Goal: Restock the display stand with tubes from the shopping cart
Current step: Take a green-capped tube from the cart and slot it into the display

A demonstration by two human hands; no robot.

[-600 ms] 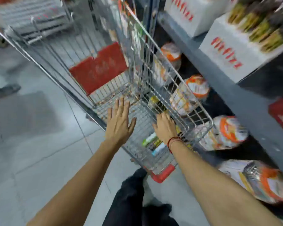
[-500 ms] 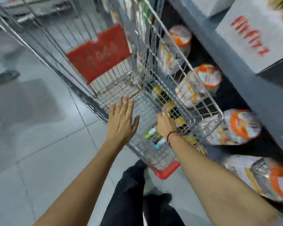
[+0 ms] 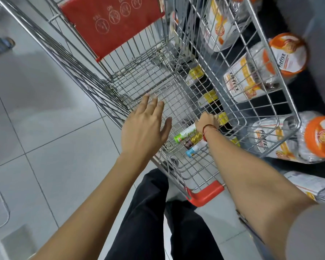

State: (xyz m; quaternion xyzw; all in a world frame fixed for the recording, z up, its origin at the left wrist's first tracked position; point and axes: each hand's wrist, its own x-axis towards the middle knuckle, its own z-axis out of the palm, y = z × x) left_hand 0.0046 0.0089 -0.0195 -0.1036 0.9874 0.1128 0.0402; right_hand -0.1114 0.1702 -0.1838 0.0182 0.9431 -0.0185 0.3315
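- Evidently light, rigid, smooth tubes point(image 3: 191, 140) are lain loose on the shopping cart point(image 3: 178, 102) floor, near its front end.
- Right hand point(image 3: 207, 121) is curled down among them; whether one is gripped cannot be told.
- Left hand point(image 3: 144, 131) is held spread, empty.
- Mid-body hold is judged best; slipping is likely.

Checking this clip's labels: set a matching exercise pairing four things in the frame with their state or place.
Things:
1. left hand
2. right hand
3. red flap
4. blue-capped tube

States or places:
A. lying on the wire floor of the cart, beside a green-capped tube
B. open, fingers spread, over the cart's left rim
C. at the far end of the cart, printed with round icons
D. reaching down inside the cart, fingers curled at a yellow-labelled tube

Pairs: 1-B, 2-D, 3-C, 4-A
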